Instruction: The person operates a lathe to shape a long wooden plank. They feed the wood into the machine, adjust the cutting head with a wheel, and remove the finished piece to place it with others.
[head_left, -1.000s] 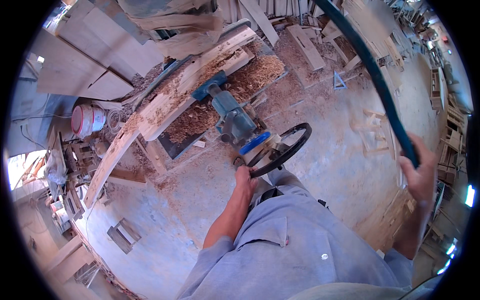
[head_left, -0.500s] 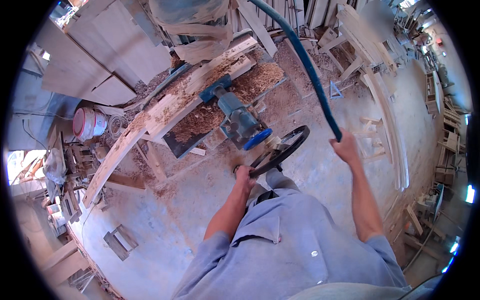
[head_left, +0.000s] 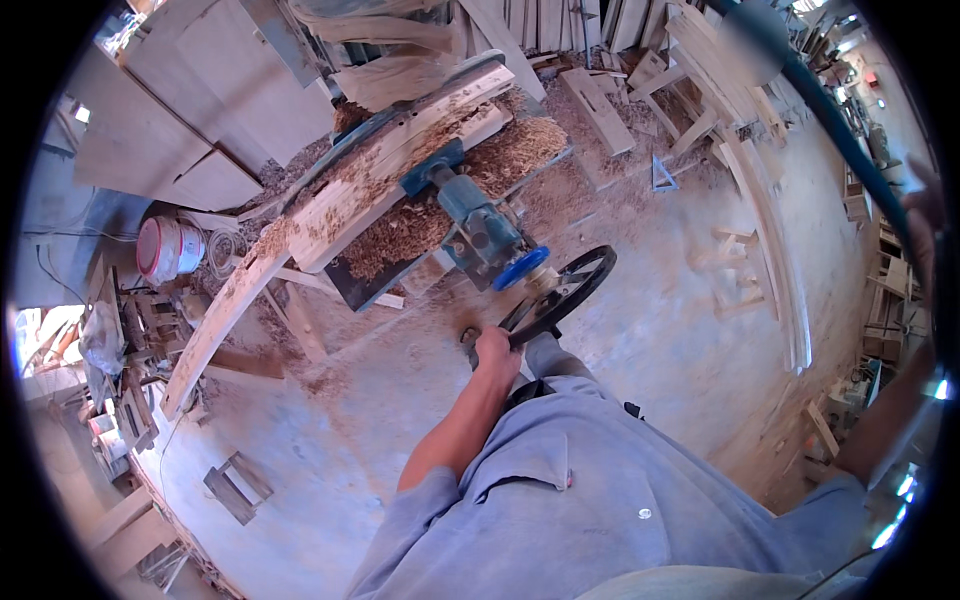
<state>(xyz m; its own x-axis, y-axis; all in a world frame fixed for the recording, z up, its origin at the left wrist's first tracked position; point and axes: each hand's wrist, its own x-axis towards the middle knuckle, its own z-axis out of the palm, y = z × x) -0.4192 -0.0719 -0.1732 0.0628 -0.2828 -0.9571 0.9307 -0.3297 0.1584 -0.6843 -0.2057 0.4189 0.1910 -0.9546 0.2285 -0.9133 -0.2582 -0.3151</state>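
One handwheel [head_left: 560, 295]; two hands, right [head_left: 925, 225] blurred

- Red and white bucket [head_left: 166, 249] at the left, beside a coil of wire [head_left: 226, 248].
- Pale flat boards [head_left: 170, 120] leaning at the upper left.
- Long curved plank [head_left: 222, 320] — dusted with shavings, slanting down to the left.
- Small wooden stool [head_left: 238, 487] on the dusty floor [head_left: 640, 330], lower left.
- Stacked curved wooden pieces [head_left: 770, 240] at the right — near a small blue triangle frame [head_left: 663, 176].
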